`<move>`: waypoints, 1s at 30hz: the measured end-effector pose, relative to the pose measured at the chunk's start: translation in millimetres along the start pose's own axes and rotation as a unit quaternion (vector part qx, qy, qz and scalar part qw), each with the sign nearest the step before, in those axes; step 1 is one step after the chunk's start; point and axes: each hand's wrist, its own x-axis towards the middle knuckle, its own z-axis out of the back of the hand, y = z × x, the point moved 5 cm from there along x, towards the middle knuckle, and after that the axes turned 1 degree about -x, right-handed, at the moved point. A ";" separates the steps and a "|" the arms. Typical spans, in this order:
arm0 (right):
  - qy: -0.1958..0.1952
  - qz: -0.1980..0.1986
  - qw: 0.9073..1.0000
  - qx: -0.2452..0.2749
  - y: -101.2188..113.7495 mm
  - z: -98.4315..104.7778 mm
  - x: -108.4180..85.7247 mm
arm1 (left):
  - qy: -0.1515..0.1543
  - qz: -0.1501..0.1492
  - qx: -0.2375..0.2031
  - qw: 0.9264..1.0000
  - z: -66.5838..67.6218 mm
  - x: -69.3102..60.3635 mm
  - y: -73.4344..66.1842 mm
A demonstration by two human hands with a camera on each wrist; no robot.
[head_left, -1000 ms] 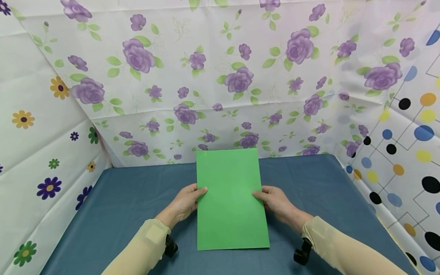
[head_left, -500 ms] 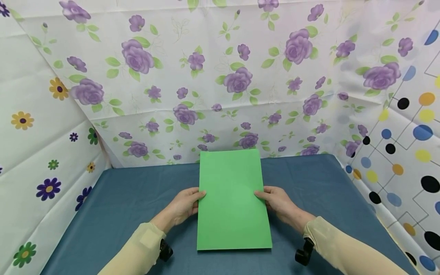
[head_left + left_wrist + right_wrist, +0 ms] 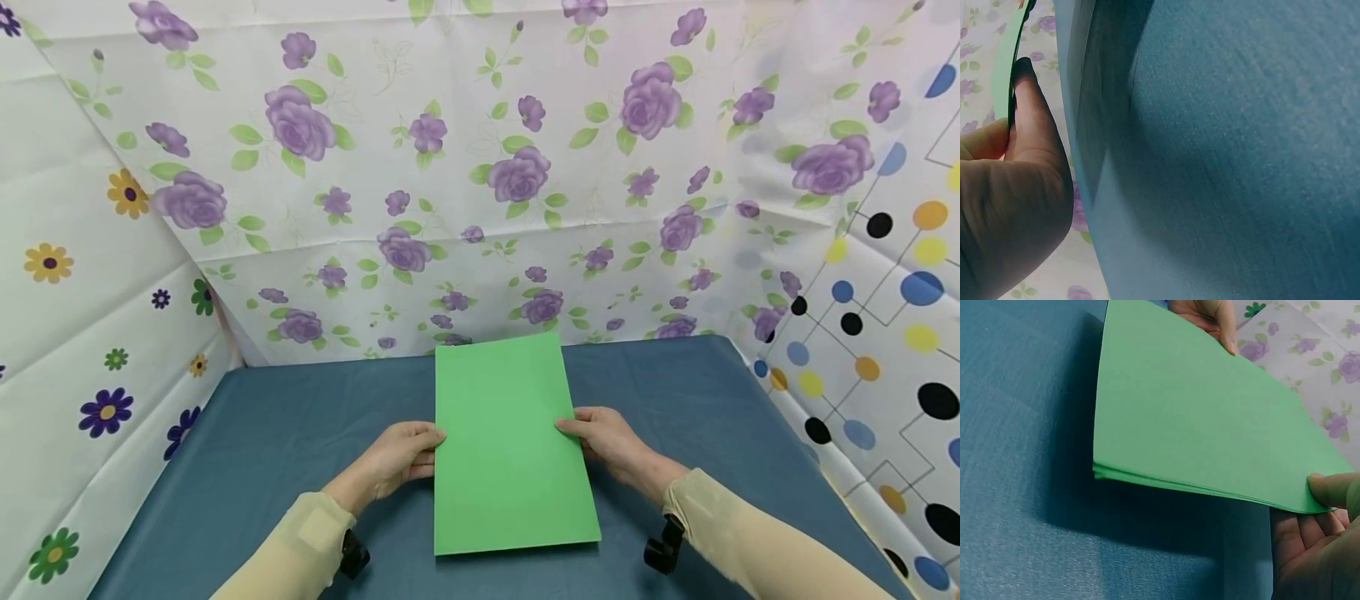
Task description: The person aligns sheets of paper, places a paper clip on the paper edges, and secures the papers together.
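Note:
A thin stack of green paper [image 3: 510,450] is held up above the table, its layered edges showing in the right wrist view, where the green sheets [image 3: 1191,406] cast a dark shadow below. My left hand [image 3: 397,458] pinches the left edge, thumb on the front face and fingers behind. On the opposite edge my right hand [image 3: 611,442] grips in the same manner. The left wrist view shows the left hand [image 3: 1016,181] with the paper [image 3: 1007,69] nearly edge-on between thumb and fingers. What lies behind the paper is hidden in the head view.
A blue cloth [image 3: 315,400] covers the table. Behind it hangs a white sheet with purple roses [image 3: 517,175]. A flower-print sheet [image 3: 75,333] closes the left side, and a dotted sheet [image 3: 877,350] closes the right. Black wrist mounts [image 3: 663,546] hang below the sleeves.
The paper has shifted slightly right and tilted, its upper left corner dropping. My left hand has moved a little down along the edge. My right hand has barely moved.

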 end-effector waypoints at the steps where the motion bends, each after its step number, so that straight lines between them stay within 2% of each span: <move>1: -0.001 0.000 1.000 -0.003 0.1 0.2 0.4 | -0.003 0.001 0.000 1.000 0.1 0.4 -0.1; 10: -0.008 -0.017 1.000 -0.016 1.2 3.6 9.3 | -0.033 0.020 0.001 0.999 3.4 6.1 -1.7; 15: -0.011 -0.024 0.998 -0.055 4.5 4.7 15.2 | -0.056 0.030 0.018 0.998 6.6 9.4 -3.3; 23: -0.025 -0.004 0.991 -0.130 9.1 5.6 22.7 | -0.117 0.053 0.064 0.990 17.2 17.6 -2.4; 30: -0.036 -0.011 0.987 -0.158 12.8 3.4 28.2 | -0.138 0.071 0.086 0.984 21.9 21.2 -3.2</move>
